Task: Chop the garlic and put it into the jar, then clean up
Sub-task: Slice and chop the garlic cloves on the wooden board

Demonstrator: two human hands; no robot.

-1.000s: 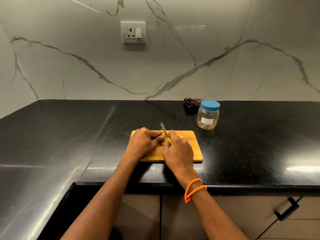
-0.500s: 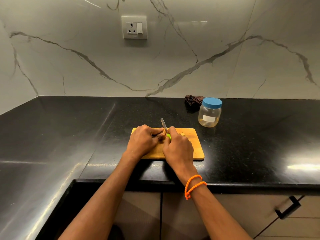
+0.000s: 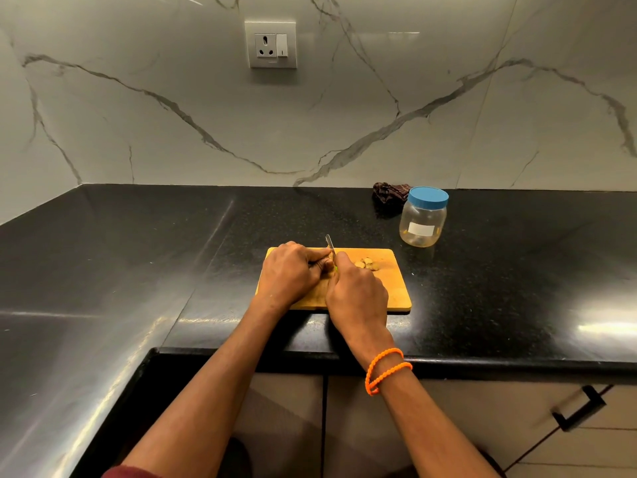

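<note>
**Knife at the clove, slices gathering on the board**

Since the earlier frames the whole scene has slid lower in the picture, so the camera has tipped, and a small heap of cut garlic slices now shows clear of the right hand where it was half hidden before; both hands have kept their places on the board.

At the middle of the frame the left hand has its fingers curled down over something on the board, presumably the garlic being cut, though the clove itself is hidden beneath them. Close against it, the right hand is wrapped round the handle of a knife, a sliver of green handle showing between the hands and the thin metal blade rising toward the top of the frame. Pale, roundish slices lie just right of the blade.

All this sits on a rectangular wooden cutting board with rounded corners, warm orange-brown, smooth-faced.

Up and to the right stands a clear plastic jar, round-shouldered, with a white label and a blue screw lid on; it looks empty. Just behind its left side a dark crumpled cloth lies bunched.

Everything rests on a glossy speckled black countertop. An orange beaded wristband loops the right wrist. Veined white marble wall carries a socket at top centre.
</note>
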